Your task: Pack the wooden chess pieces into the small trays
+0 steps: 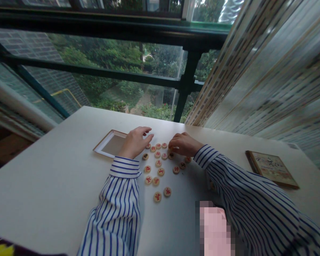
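Note:
Several round wooden Chinese chess pieces (160,172) with red or black characters lie loosely spread on the white table (56,170). My left hand (134,142) hovers at the upper left of the group, thumb and fingers apart, with nothing visible between them. Close to its fingertips is a red-marked piece (148,146). My right hand (185,143) is at the upper right, its fingers curled down and closed around a piece that they mostly hide. Just below those fingertips lies a black-marked piece (171,155).
An open shallow box part (103,153) with a grey inside lies left of my left hand. On the right is a box lid (273,168) with a picture on it. A window with dark green bars (187,81) borders the table's far edge. A pixelated pink patch (216,231) covers the bottom.

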`<action>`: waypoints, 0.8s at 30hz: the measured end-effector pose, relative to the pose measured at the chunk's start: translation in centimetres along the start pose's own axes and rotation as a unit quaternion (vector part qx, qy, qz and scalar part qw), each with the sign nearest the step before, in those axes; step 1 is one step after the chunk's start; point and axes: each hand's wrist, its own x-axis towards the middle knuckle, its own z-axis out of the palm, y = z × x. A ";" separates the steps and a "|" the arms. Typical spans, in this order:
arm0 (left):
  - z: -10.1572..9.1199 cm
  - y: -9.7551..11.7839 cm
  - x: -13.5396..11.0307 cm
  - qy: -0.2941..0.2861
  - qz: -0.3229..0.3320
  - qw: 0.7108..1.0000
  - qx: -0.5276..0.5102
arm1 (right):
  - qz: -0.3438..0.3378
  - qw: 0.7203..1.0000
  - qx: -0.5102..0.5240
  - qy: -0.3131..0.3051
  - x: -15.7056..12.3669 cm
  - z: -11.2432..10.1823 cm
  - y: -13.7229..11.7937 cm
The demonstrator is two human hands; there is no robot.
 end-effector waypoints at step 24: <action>0.7 3.3 -0.1 -0.066 0.058 0.993 -0.080 | 0.118 0.802 0.575 0.107 -0.6 -1.2 0.3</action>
